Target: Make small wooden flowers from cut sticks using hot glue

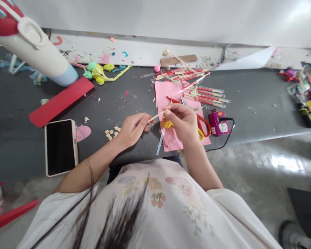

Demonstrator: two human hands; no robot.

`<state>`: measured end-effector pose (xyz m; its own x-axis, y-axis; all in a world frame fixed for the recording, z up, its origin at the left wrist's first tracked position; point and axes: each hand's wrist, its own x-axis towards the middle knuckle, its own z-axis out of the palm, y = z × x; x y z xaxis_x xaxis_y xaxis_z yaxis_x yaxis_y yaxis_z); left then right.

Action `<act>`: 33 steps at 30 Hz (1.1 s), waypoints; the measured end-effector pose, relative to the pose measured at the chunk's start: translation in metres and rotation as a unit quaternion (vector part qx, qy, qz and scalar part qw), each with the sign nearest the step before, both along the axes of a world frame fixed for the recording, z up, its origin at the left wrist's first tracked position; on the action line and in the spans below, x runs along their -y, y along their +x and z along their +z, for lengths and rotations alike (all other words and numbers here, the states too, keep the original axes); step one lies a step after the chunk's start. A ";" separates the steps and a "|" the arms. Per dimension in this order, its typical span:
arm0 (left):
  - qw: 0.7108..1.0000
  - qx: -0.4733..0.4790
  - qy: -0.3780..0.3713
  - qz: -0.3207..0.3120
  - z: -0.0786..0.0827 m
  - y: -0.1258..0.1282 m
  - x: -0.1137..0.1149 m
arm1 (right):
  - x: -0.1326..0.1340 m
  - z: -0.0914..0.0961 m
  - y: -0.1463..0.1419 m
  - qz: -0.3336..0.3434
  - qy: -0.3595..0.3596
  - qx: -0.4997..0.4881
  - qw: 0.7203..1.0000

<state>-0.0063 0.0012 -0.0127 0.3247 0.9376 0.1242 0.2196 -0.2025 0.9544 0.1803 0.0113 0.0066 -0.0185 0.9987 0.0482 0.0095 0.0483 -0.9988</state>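
A thin pale wooden stick (156, 117) runs between my two hands above the dark table. My left hand (134, 129) pinches its left end. The fingertips of my right hand (182, 122) close on its other end. Partly behind my right hand is a yellow glue gun (168, 124), with a clear bluish glue stick (160, 142) poking out of it. Scissors with red and yellow handles (204, 126) lie to the right of that hand, over a pink paper sheet (161, 93). Small pale flower-shaped pieces (111, 134) are scattered left of my left hand.
Sticks in red-patterned wrappers (207, 97) lie beyond my right hand, near a purple device (219, 122) with a black cable. Leftward are a phone (60, 147), a red box (62, 100) and a tall bottle (41, 52). Yellow yarn (100, 74) lies at the back.
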 end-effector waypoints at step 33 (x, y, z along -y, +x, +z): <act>0.967 -0.236 0.053 0.074 0.055 -0.067 0.078 | 0.025 0.005 -0.073 0.229 0.070 0.125 0.963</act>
<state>-0.0735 -0.0764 0.0423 0.2312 0.9685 0.0924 0.6606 -0.2259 0.7159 0.1069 -0.0139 0.0120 -0.4845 0.8667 0.1187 0.1949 0.2392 -0.9512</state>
